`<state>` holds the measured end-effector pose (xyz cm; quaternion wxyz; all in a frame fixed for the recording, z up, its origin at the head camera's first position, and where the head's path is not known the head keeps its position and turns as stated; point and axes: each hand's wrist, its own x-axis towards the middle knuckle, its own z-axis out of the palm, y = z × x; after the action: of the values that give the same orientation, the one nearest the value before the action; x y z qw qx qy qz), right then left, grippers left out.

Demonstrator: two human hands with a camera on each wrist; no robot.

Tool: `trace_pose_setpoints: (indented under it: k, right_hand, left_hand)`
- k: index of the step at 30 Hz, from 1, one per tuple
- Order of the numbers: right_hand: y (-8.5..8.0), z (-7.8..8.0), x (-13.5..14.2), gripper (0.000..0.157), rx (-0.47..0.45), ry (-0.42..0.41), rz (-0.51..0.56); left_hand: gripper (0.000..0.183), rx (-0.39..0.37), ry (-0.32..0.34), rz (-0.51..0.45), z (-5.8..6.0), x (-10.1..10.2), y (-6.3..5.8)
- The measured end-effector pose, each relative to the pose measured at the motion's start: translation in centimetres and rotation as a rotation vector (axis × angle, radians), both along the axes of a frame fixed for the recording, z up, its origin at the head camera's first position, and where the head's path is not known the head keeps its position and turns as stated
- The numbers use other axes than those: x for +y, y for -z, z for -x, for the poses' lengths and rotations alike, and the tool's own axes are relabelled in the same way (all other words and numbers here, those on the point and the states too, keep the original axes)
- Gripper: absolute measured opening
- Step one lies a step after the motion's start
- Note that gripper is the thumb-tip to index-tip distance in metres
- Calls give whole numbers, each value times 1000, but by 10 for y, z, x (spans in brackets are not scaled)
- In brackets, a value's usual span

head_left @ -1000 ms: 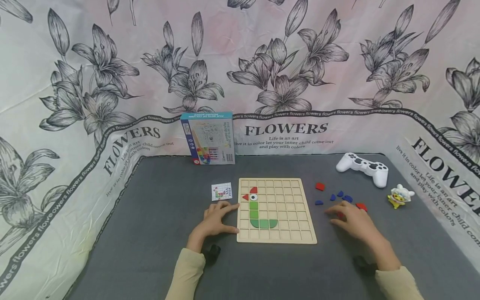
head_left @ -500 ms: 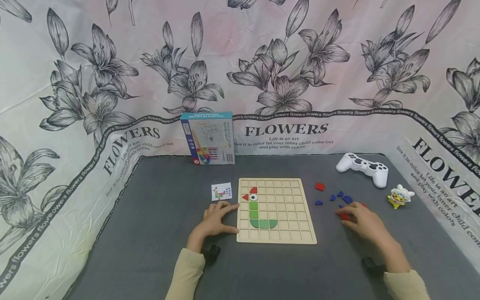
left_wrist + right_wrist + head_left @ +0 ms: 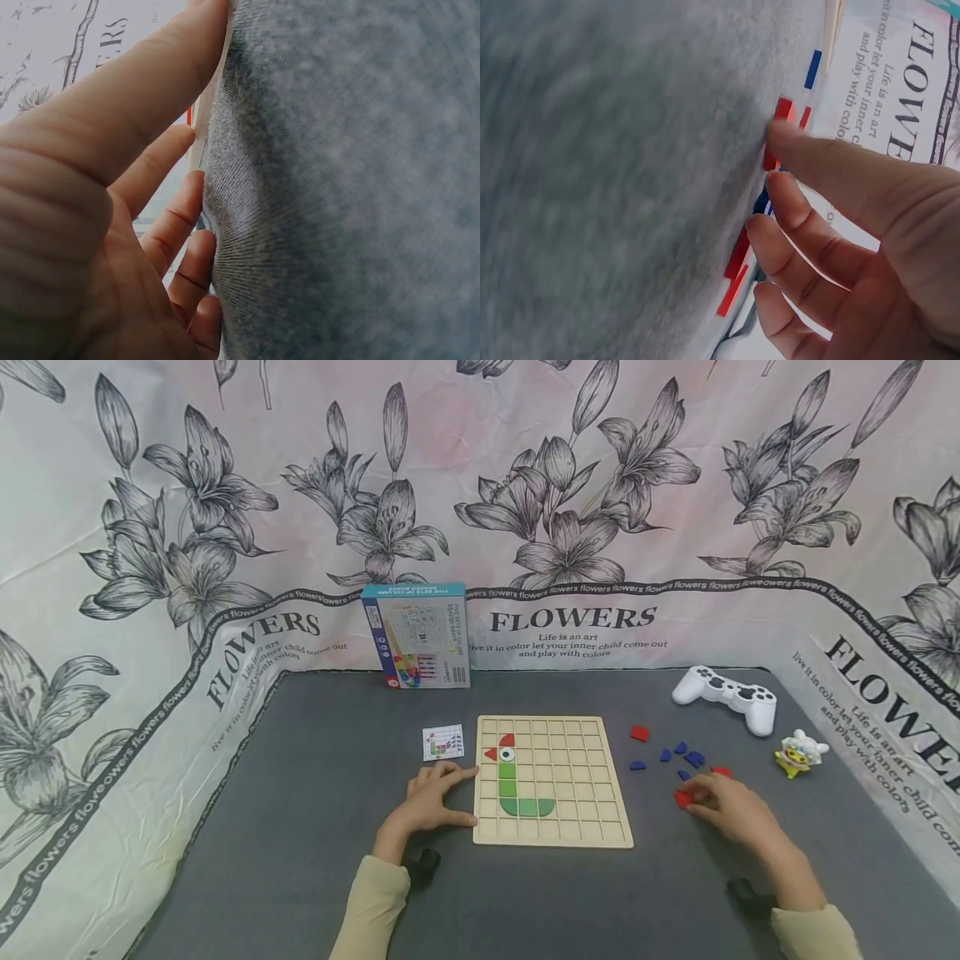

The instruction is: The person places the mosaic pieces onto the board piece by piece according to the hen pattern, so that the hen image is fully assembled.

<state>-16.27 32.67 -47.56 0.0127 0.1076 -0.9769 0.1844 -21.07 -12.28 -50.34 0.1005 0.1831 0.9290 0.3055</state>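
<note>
In the head view a wooden grid board (image 3: 577, 827) lies on the grey table. Red and green tiles, plus one eye tile (image 3: 507, 754), form a bird's head and neck shape in its left columns. My left hand (image 3: 429, 800) rests at the board's left edge, thumb and index finger spread apart and touching the rim. To the right of the board, my right hand (image 3: 723, 806) pinches a red tile (image 3: 682, 799) at its edge, low over the table. In the right wrist view the thumb overlaps this red tile (image 3: 783, 109), with the index fingertip close below.
Several blue pieces (image 3: 695, 758) and other red tiles (image 3: 640, 733) lie around the right hand. A small picture card (image 3: 443, 743) sits left of the board. Behind stand a box (image 3: 420, 639), a white game controller (image 3: 726, 695) and a toy figure (image 3: 801, 753).
The right hand has moved a little right and toward the person, and the red tile at its fingertips has shifted slightly nearer. The left hand and board have stayed still.
</note>
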Motion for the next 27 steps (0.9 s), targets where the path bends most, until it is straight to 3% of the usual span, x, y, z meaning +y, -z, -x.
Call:
trace_pose_setpoints:
  k: [9, 18, 27]
  right_hand:
    - [6, 6, -20, 20, 23, 25, -10]
    - [3, 12, -45, 15, 75, -4, 56]
    - [-2, 23, -74, 20, 41, -54, 116]
  left_hand:
    - [80, 6, 8, -5, 1, 0, 1]
    - [80, 12, 7, -4, 0, 1, -1]
    - [79, 0, -1, -5, -1, 1, -1]
